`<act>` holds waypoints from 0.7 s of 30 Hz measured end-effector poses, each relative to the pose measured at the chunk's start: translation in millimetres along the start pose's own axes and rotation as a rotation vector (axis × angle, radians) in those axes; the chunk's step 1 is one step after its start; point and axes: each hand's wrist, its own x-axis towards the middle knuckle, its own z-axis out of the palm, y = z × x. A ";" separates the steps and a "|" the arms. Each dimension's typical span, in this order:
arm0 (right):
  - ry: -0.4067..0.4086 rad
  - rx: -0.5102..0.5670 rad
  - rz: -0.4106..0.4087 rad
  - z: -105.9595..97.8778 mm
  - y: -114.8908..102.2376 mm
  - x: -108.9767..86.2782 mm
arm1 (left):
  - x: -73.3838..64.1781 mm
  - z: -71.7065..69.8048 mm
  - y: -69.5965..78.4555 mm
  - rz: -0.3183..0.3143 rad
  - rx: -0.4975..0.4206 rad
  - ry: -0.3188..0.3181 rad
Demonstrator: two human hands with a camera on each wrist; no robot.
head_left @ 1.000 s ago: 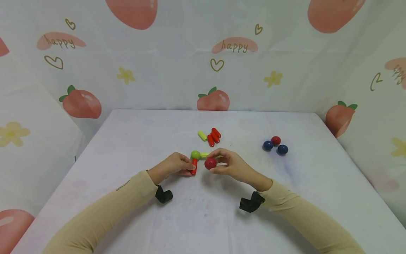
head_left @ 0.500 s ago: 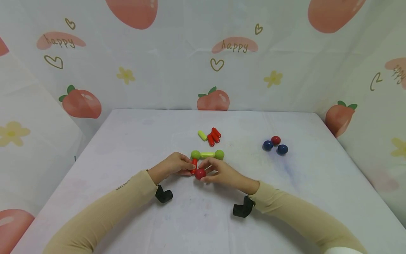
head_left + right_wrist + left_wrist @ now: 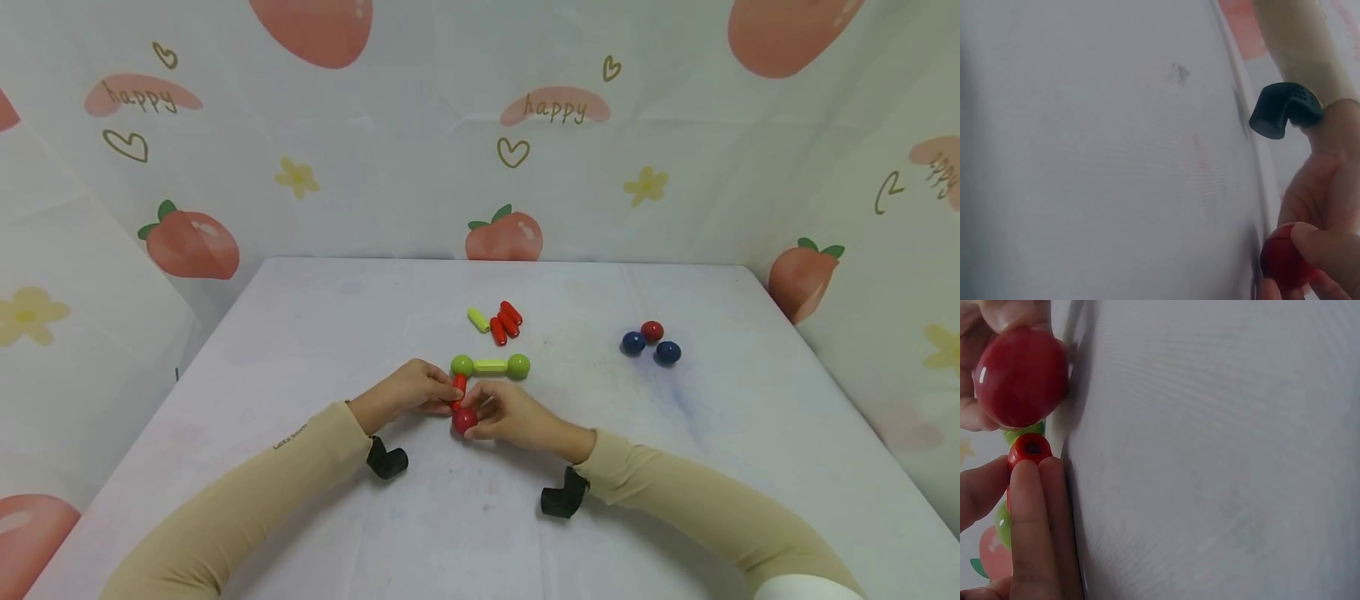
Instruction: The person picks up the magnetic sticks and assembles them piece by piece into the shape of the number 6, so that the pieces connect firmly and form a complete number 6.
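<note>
My left hand (image 3: 412, 388) pinches a short red rod (image 3: 460, 383) in the middle of the table. The rod's far end meets a green ball (image 3: 462, 365), from which a yellow-green rod (image 3: 491, 367) runs right to a second green ball (image 3: 518, 366). Between the fingertips of my right hand (image 3: 525, 417) is a glossy red ball (image 3: 464, 422), close to the red rod's near end. In the left wrist view, that rod's end (image 3: 1021, 450) has a dark round recess facing the red ball (image 3: 1022, 378). My thumb and fingers hold the ball (image 3: 1282, 259) in the right wrist view.
Beyond my hands lie several loose rods: a yellow-green one (image 3: 478, 320) and three red ones (image 3: 508, 323). At the back right sit two blue balls (image 3: 667, 353) and a red ball (image 3: 652, 332). Black wrist cameras (image 3: 564, 496) hang under both sleeves.
My right hand has carried the red ball left and toward me, to the red rod's near end, uncovering the right green ball. My left hand has stayed in place on the rod.
</note>
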 end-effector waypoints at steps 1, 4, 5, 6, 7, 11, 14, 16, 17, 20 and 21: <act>0.000 -0.009 -0.002 0.4 0.3 0.2 | 0.0 0.0 0.2 -0.001 -0.002 -0.002; 0.000 -0.049 -0.001 0.9 0.7 1.0 | 0.4 -0.3 0.4 0.000 -0.001 -0.007; 0.001 -0.061 -0.001 0.9 0.8 1.4 | 0.4 -0.5 0.4 0.002 0.001 -0.009; 0.003 -0.070 0.001 0.9 0.9 1.8 | 0.6 -0.7 0.3 0.004 -0.001 -0.010; 0.005 -0.078 0.003 1.1 0.8 2.0 | 0.6 -0.9 0.3 0.006 -0.001 -0.011; 0.015 -0.087 -0.002 2.2 1.9 4.3 | 0.2 -1.7 0.5 0.012 0.000 -0.013; 0.022 -0.086 -0.007 3.1 1.5 5.2 | -0.1 -2.1 1.0 0.011 0.008 -0.014; 0.025 -0.086 -0.004 3.6 -0.4 5.1 | 0.0 -2.3 1.3 0.013 0.012 -0.018; 0.027 -0.086 -0.003 3.9 -1.5 5.0 | 0.1 -2.4 1.3 0.014 0.012 -0.018; 0.034 -0.090 0.004 4.6 -4.7 4.6 | 0.0 -2.8 1.6 0.018 0.012 -0.023; 0.035 -0.090 0.006 4.9 -5.4 4.7 | -0.2 -2.9 1.7 0.019 0.012 -0.026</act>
